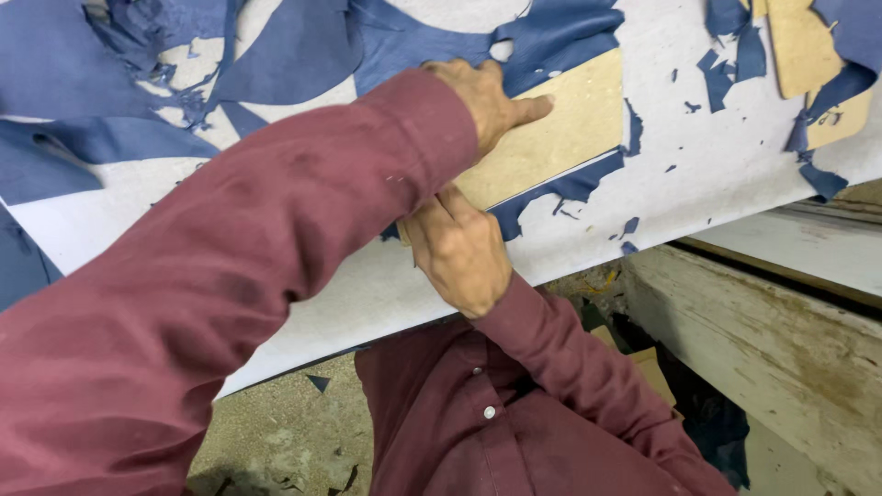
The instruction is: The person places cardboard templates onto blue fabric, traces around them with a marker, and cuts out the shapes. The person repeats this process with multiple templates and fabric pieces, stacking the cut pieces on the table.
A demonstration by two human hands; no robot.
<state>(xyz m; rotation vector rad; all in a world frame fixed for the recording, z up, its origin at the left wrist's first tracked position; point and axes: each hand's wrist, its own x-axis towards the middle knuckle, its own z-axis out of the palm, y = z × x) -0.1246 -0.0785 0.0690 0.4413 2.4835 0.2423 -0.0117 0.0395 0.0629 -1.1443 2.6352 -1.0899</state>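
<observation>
My left hand point(487, 101) presses down on a tan cardboard template point(570, 119), fingers pointing right along its upper edge. The template lies on a sheet of dark blue material point(560, 188), spread over a white cutting board point(698, 165). My right hand point(459, 248) is closed in a fist at the template's lower left edge, knuckles towards me. Whatever it may hold is hidden inside the fist. Both arms wear maroon sleeves, and the left sleeve covers much of the board's left side.
Blue offcuts point(285, 46) with curved cut-outs cover the board's far left, and small scraps point(726, 55) dot the right. Two more tan templates point(799, 46) lie at the top right. A worn wooden beam point(781, 321) runs below the board's edge, above a dusty floor point(276, 432).
</observation>
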